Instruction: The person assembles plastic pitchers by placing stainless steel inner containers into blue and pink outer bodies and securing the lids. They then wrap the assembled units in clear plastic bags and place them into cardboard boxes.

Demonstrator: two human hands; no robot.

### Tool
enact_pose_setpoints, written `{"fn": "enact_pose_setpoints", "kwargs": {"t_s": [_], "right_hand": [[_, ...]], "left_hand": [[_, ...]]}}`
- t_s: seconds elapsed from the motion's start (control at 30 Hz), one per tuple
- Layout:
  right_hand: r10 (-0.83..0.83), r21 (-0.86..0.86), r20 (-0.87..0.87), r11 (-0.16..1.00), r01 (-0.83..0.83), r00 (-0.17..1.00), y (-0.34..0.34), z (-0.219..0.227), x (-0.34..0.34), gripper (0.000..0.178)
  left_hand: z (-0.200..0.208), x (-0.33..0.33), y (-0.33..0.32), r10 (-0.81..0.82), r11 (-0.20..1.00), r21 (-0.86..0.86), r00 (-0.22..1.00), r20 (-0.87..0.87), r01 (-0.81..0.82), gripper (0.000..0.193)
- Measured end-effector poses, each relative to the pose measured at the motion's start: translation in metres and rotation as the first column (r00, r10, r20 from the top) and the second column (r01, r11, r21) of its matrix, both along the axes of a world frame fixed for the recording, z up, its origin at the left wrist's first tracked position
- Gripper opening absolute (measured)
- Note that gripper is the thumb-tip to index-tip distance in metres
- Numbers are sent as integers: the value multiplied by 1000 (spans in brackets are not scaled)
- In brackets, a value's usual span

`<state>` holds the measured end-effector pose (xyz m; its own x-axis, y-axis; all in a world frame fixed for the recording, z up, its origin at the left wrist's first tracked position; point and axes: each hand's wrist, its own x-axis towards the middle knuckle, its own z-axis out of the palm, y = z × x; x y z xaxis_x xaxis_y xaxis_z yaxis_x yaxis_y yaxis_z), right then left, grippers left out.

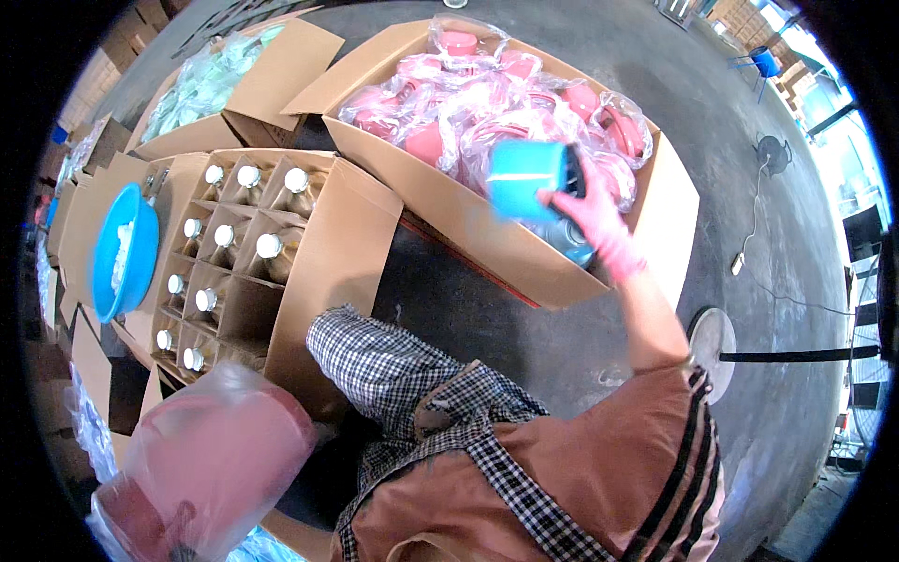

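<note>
My right hand (599, 217), in a pink glove, grips a blue, round-sided plastic container (526, 180), blurred by motion. It is over the near right part of a large cardboard box (449, 220). Pink plastic pieces (487, 117) in clear bags fill that box. Under my right hand, another blue plastic piece (567, 240) shows at the box's near edge. At the lower left, close to me, is a big pink plastic item (220, 440) wrapped in a clear bag. No part of my left hand can be made out.
Left of my knee stands a divided carton (348, 220) of clear bottles with white caps (270, 245). A blue basin (110, 258) holding small white pieces is beside it. Behind is a box of green bagged items (211, 80). A round metal base (714, 351) with a black pole stands at right.
</note>
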<state>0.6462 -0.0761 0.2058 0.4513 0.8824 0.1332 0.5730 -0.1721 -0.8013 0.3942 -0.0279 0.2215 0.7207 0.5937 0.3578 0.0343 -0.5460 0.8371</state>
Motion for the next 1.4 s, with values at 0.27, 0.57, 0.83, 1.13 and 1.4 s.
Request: {"fn": "enact_pose_setpoints", "kwargs": {"t_s": [0.27, 0.57, 0.83, 1.13, 1.4], "right_hand": [[6, -305, 616, 924, 231, 788, -38, -61, 68, 88], [-16, -247, 508, 955, 163, 861, -32, -62, 95, 88], [-3, -146, -564, 985, -97, 826, -100, -25, 148, 27], [319, 344, -927, 933, 105, 198, -28, -69, 103, 55], [-63, -6, -181, 998, 63, 982, -37, -27, 94, 55]], "left_hand": [[8, -23, -28, 61, 998, -4, 994, 92, -61, 42], [-2, -31, -45, 66, 998, 5, 993, 99, -67, 41], [-11, -25, -51, 41, 999, -7, 995, 89, -40, 40], [-8, -54, -48, 132, 988, -100, 972, 192, -114, 39], [-15, -153, -53, 530, 847, -224, 801, 280, -482, 38]]}}
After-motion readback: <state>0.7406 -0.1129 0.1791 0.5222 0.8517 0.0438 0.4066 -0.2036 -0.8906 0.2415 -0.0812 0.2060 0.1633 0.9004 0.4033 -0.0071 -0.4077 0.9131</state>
